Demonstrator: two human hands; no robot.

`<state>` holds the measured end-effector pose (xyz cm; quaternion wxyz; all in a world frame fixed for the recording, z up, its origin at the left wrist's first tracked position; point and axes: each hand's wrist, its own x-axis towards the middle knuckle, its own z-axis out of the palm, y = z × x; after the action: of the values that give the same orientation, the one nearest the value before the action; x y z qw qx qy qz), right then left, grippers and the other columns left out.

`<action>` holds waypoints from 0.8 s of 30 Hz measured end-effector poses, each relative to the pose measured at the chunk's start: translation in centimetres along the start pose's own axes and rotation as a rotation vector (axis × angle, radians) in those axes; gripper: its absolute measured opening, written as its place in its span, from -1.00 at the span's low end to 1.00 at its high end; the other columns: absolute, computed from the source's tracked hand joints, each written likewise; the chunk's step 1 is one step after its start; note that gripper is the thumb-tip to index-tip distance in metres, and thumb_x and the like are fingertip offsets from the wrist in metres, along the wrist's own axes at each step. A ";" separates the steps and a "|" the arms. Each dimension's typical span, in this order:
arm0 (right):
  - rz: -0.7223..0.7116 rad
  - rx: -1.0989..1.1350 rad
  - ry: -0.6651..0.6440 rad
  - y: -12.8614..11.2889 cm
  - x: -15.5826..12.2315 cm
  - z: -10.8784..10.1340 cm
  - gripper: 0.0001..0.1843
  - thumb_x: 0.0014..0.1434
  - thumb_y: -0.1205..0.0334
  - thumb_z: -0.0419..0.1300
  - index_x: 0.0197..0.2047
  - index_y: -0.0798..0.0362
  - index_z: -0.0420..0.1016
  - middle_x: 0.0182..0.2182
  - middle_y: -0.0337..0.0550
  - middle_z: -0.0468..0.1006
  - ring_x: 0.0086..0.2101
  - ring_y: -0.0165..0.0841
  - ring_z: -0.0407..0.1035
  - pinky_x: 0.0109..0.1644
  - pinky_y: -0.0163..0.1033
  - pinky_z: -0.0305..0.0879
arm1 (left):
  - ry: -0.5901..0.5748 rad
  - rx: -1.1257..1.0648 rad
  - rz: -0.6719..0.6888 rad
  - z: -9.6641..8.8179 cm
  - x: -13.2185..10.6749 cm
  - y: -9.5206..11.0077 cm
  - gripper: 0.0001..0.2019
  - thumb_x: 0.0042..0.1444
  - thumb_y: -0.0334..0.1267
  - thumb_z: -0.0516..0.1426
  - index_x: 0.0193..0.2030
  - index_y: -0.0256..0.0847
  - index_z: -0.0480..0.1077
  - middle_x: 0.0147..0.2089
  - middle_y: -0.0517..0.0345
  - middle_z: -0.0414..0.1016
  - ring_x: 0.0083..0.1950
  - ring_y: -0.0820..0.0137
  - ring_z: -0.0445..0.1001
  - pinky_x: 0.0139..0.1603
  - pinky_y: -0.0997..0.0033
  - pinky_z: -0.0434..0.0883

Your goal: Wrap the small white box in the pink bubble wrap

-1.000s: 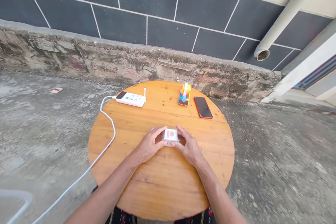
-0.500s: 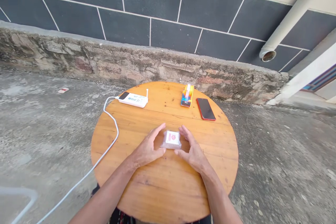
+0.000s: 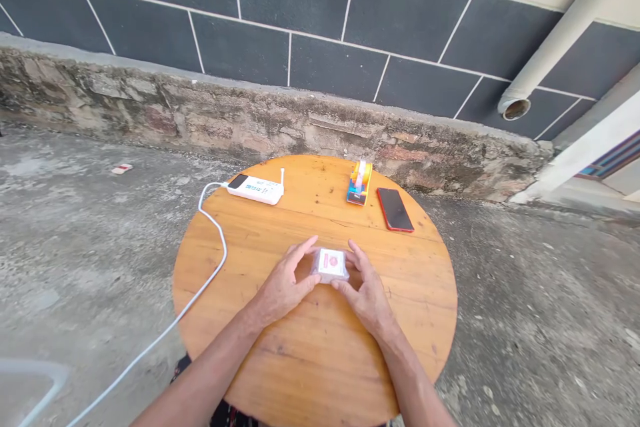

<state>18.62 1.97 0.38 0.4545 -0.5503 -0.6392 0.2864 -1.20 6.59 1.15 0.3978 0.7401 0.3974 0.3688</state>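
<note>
A small clear packet with a white and red label (image 3: 331, 263) lies near the middle of a round wooden table (image 3: 260, 240). My left hand (image 3: 285, 283) touches the packet's left side with its fingertips. My right hand (image 3: 366, 287) presses against its right side. Both hands pinch the packet between them while it rests on the wood.
A white power strip (image 3: 256, 188) with a white cable (image 3: 210, 260) lies at the table's back left. An orange and blue tape dispenser (image 3: 359, 182) and a red phone (image 3: 395, 209) lie at the back right. Concrete floor, a stone ledge and a pipe (image 3: 550, 47) surround the table.
Half a second ago my fingers were spread apart around the packet. They have now closed in against its sides again. The view has shifted slightly.
</note>
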 end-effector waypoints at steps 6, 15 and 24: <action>0.001 -0.104 -0.022 0.1 0.2 0.1 -0.24 0.10 0.18 0.25 0.32 -0.03 0.07 0.11 -0.01 0.41 0.10 -0.11 0.29 0.22 0.12 0.14 | -0.032 0.053 0.032 -0.2 0.1 0.0 -0.36 0.06 -0.36 0.12 0.31 -0.05 0.12 0.29 0.07 0.23 0.29 0.19 0.22 0.31 0.09 0.20; -0.036 -0.149 -0.017 0.1 -0.2 0.2 -0.21 0.09 0.17 0.26 0.33 -0.05 0.03 0.16 -0.02 0.35 0.09 -0.11 0.29 0.21 0.12 0.11 | -0.033 0.081 0.169 0.3 -0.1 1.0 -0.41 0.05 -0.43 0.10 0.27 -0.12 0.20 0.35 0.01 0.13 0.37 0.18 0.10 0.35 0.10 0.16; -0.016 -0.175 -0.007 -0.1 -0.2 0.2 -0.24 0.09 0.17 0.25 0.32 -0.05 0.07 0.10 -0.01 0.41 0.06 -0.10 0.31 0.19 0.12 0.13 | -0.016 0.122 0.147 0.7 0.3 0.7 -0.52 0.04 -0.43 0.10 0.15 -0.12 0.32 0.29 -0.01 0.20 0.29 0.20 0.23 0.28 0.11 0.26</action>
<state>18.40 1.82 0.37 0.4046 -0.5816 -0.6680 0.2277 -0.24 6.39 1.49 0.3272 0.7929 0.3605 0.3664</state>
